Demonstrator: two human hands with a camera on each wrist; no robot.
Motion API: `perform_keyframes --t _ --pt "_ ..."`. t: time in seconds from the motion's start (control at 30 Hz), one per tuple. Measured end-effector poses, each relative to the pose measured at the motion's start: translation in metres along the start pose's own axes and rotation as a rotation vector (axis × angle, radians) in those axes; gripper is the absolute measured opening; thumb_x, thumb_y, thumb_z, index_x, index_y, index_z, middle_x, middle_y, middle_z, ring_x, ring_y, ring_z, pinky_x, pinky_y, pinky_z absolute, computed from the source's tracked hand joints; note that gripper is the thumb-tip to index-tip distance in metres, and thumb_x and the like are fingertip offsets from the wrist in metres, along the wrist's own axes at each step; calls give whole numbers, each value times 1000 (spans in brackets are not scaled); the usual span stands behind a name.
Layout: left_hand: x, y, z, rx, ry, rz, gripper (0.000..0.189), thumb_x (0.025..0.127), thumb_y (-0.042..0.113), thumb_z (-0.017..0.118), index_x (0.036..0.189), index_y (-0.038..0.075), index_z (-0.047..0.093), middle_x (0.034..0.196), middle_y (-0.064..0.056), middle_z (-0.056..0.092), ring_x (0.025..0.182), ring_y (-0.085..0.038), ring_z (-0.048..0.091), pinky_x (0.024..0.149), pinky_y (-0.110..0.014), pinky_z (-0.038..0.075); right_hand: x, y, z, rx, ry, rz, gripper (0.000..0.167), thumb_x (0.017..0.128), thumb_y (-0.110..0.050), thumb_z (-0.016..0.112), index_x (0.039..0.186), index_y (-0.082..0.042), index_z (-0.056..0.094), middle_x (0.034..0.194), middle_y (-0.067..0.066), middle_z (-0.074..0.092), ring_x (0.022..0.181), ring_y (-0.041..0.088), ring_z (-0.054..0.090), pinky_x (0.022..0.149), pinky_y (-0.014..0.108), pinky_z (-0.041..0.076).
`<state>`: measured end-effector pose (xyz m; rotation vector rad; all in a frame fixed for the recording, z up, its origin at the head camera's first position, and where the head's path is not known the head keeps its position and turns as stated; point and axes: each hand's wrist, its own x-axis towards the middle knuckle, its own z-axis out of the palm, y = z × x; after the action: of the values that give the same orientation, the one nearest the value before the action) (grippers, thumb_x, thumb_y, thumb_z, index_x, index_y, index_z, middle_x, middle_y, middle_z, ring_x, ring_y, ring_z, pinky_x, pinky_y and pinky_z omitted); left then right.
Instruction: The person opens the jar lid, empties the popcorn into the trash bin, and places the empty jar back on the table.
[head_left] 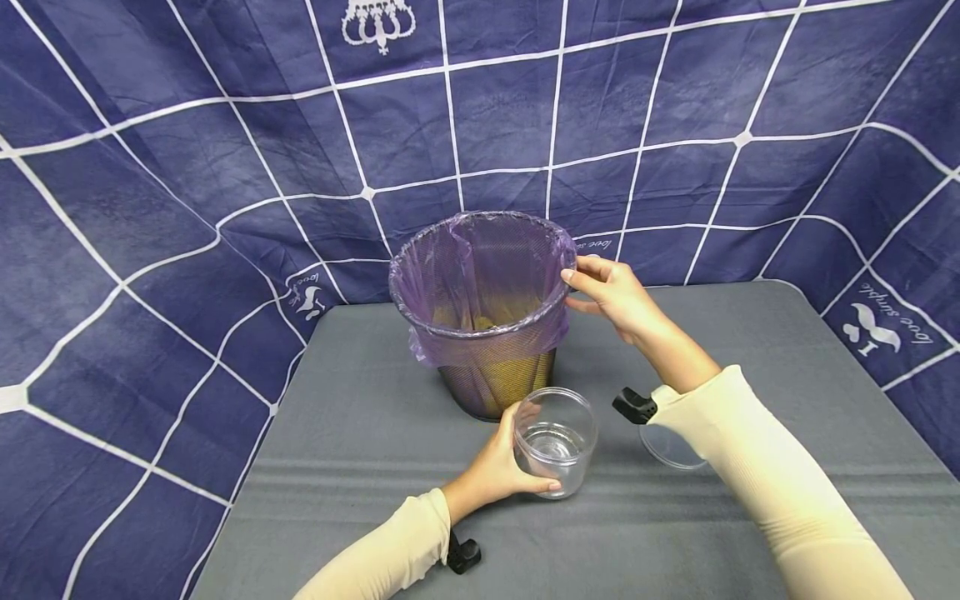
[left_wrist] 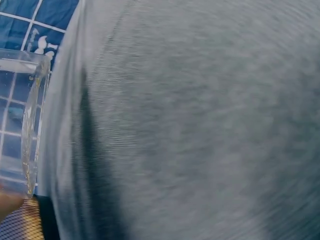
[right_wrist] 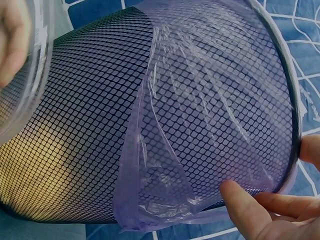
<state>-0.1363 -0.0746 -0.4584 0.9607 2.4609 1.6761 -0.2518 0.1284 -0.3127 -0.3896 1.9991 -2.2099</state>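
My left hand (head_left: 498, 467) grips a clear plastic jar (head_left: 566, 475) without a lid, thumb and fingers around its side, just in front of a black mesh wastebasket (head_left: 498, 375). In the left wrist view the jar (left_wrist: 15, 120) shows only at the left edge. A purple bin bag (head_left: 491, 275) lines the basket and folds over its rim. With thumb and fingertips my right hand (head_left: 615, 296) pinches the bagged rim on the basket's right side. Something yellowish shows through the mesh (right_wrist: 40, 160) low in the basket.
A clear round lid (head_left: 671, 450) lies on the grey cloth-covered table (head_left: 360, 467), partly hidden beneath my right forearm. Blue cloth with white grid lines (head_left: 502, 117) hangs behind the table and along both sides.
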Motion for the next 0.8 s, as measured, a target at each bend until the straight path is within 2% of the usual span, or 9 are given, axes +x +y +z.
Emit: perform_keyframes --t 0.07,0.17,0.47,0.67,0.8 --pt "-1 8 0 -15 -5 -33 102 54 4 85 131 -7 20 128 -19 39 119 -37 38 99 -43 29 0 0 0 -1 2 1 48 90 -14 52 130 10 37 129 26 38 111 22 48 86 34 44" --pt "-4 2 4 3 9 -26 101 53 6 85 130 -5 21 128 -18 40 118 -37 39 99 -41 30 0 0 0 -1 4 1 49 90 -14 53 130 10 37 129 26 38 113 25 46 86 34 44" --pt "-10 -40 19 36 7 -17 110 51 21 88 135 13 17 131 -13 39 121 -25 38 100 -33 28 -1 -1 0 -2 12 4 48 90 -14 53 130 10 38 129 26 39 110 23 48 84 33 45" --pt "-11 -46 20 49 3 -5 114 49 26 88 137 19 16 133 -6 38 120 -21 39 100 -33 29 0 -1 0 -17 12 -2 48 90 -14 53 129 10 39 129 26 39 107 19 50 84 33 45" --pt "-11 -45 18 62 -25 -18 119 46 25 89 138 16 14 134 -10 36 121 -25 37 100 -37 28 0 0 -1 -57 12 -20 48 90 -14 53 129 10 39 128 25 40 105 18 51 83 33 46"
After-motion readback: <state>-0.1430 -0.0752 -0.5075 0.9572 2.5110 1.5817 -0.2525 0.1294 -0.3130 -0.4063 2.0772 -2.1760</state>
